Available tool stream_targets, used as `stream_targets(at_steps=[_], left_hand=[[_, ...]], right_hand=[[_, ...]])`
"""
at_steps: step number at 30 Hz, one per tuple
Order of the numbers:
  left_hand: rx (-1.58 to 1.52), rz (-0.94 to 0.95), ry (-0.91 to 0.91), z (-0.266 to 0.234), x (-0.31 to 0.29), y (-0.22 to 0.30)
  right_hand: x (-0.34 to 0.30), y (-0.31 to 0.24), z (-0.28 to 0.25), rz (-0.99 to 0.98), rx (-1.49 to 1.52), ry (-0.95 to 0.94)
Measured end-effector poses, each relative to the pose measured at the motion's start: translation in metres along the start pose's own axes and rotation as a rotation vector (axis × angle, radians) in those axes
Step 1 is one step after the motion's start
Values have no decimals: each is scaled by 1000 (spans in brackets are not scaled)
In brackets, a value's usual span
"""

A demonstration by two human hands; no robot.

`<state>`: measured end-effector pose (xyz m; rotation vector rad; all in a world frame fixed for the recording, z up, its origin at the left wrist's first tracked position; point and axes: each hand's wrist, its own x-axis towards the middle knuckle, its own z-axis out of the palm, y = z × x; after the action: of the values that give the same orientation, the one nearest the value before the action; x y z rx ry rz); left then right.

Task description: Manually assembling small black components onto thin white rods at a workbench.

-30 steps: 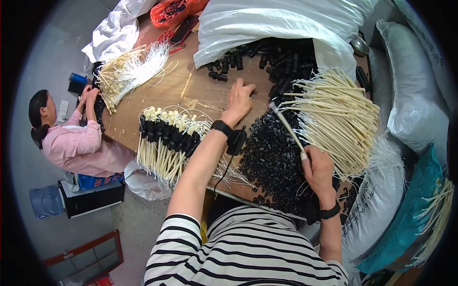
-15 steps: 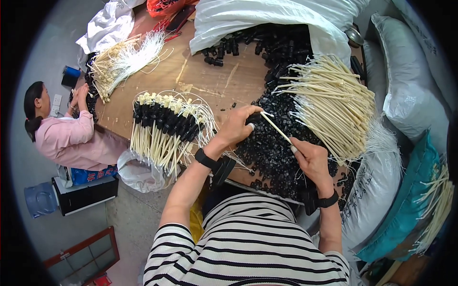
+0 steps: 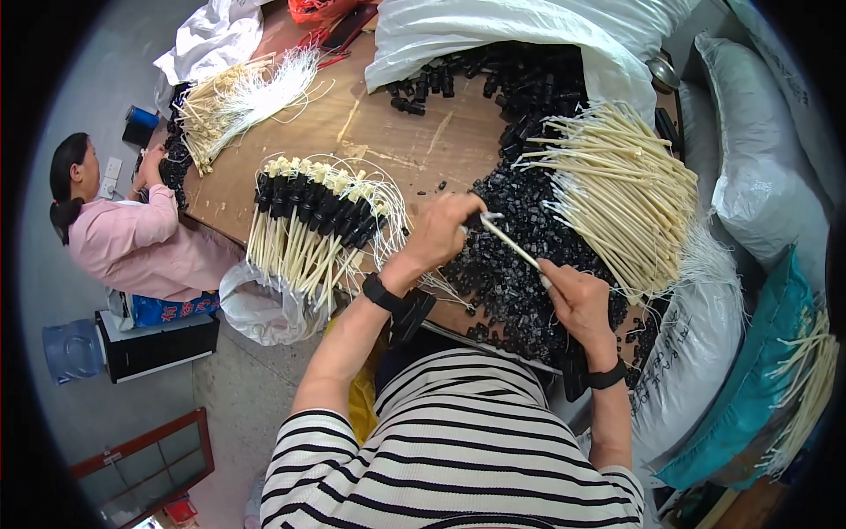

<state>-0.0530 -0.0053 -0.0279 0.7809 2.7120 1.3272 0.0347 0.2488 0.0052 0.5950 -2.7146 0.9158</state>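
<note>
Over a pile of small black plastic pieces (image 3: 509, 309), I hold a thin cream-coloured tube (image 3: 513, 242) slantwise. My right hand (image 3: 578, 298) pinches its lower end between thumb and fingers. My left hand (image 3: 443, 231) is closed at the upper end, where a dark piece shows partly between the fingers and a white tip sticks out beside it. Left of that hand lies a row of finished-looking tubes with black sleeves (image 3: 310, 207) and cream connectors, white cords trailing from them. A thick bundle of plain cream tubes (image 3: 621, 207) lies to the right of the pile.
A white sack (image 3: 493, 31) spills black fittings (image 3: 538, 88) at the back of the wooden table (image 3: 388, 123). Another bundle with white cords (image 3: 233, 110) lies far left, near a co-worker in pink (image 3: 132, 238). Full sacks (image 3: 762, 159) crowd the right side.
The view has shifted slightly. Both hands keep hold in nearly the same place, and the tube's visible part between them looks much the same.
</note>
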Motion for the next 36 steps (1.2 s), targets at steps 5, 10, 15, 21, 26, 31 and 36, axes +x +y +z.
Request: stream_targets(at_steps=[5, 10, 15, 21, 26, 31, 36], left_hand=[[101, 345, 42, 25, -3, 15], [252, 270, 83, 6, -8, 30], [305, 239, 9, 14, -15, 58], [83, -464, -8, -5, -26, -6], [-282, -492, 15, 18, -25, -2], [-828, -674, -72, 24, -7, 40], [-441, -393, -56, 23, -17, 28]], right_hand=[[4, -15, 3, 95, -123, -104], [6, 2, -2, 357, 211, 39], [17, 8, 7, 341, 765, -33], [2, 31, -13, 312, 1658, 296], [12, 24, -18, 135, 1789, 233], [19, -22, 25, -21, 6, -134], [15, -27, 43, 116, 140, -77]])
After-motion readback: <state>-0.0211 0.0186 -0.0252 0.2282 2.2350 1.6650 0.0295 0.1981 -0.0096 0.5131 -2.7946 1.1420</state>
